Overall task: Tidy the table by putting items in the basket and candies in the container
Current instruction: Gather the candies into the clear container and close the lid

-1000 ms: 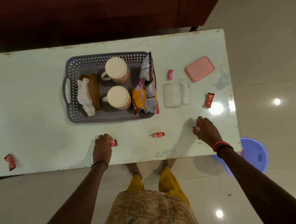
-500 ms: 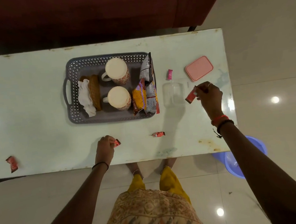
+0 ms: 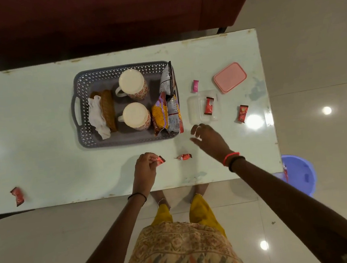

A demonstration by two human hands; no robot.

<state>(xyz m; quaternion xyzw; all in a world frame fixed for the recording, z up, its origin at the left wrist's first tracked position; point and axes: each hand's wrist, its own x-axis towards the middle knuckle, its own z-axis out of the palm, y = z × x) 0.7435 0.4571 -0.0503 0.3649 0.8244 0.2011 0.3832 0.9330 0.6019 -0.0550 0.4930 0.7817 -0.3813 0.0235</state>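
One crinkly candy [image 3: 208, 106], clear container [image 3: 194, 110]

I see dim, warm overhead light, glare spots on the glossy table [image 3: 40, 127] and floor [image 3: 309, 54], soft shadows, wide-angle bending at edges.

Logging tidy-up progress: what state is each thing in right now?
Clear plastic container: open, one red candy inside.
Pink lid: off, lying on table.
Grey perforated basket: loaded with mugs, snack packets, cloth.
Left hand: pinching a red candy.
Right hand: open, empty.
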